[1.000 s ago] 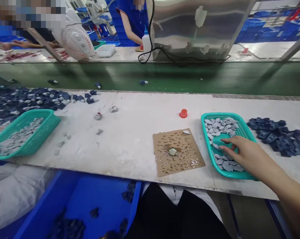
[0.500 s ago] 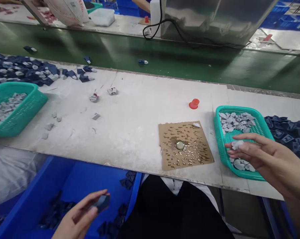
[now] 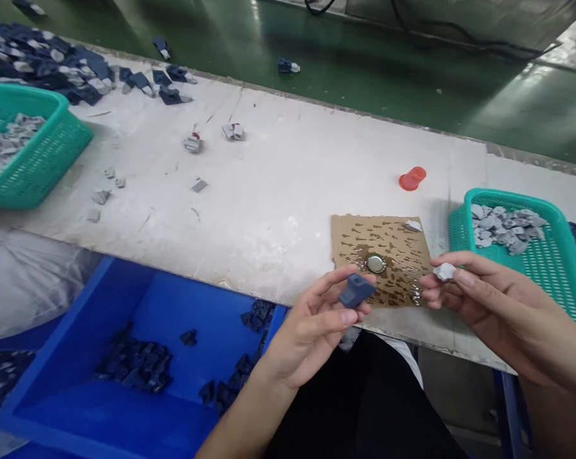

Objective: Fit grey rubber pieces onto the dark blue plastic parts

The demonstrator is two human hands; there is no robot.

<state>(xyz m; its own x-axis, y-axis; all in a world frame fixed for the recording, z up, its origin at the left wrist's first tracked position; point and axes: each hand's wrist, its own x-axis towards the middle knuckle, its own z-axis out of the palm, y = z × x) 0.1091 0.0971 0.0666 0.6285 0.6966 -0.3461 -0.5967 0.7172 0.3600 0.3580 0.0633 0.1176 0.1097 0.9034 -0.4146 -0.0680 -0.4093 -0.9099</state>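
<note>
Above the table's near edge, the left hand (image 3: 311,325) pinches a dark blue moulded plastic block (image 3: 357,290), recess upward, facing the right hand (image 3: 488,299), whose fingertips pinch a small pale grey chip (image 3: 444,271). Just behind: glue-spotted brown cardboard square (image 3: 381,258); right, teal mesh basket (image 3: 562,268) of chips.

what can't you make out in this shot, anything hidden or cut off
Head view, the only one:
- Underside of the dark blue piece: hidden by the left hand pinching it.
- Most of the small grey piece: covered by the right hand fingers.
- Right teal basket: its far side is cut off by the frame edge.
- Left teal basket: cut off at the left edge.
- Round metal item on the cardboard: too small to identify.
</note>
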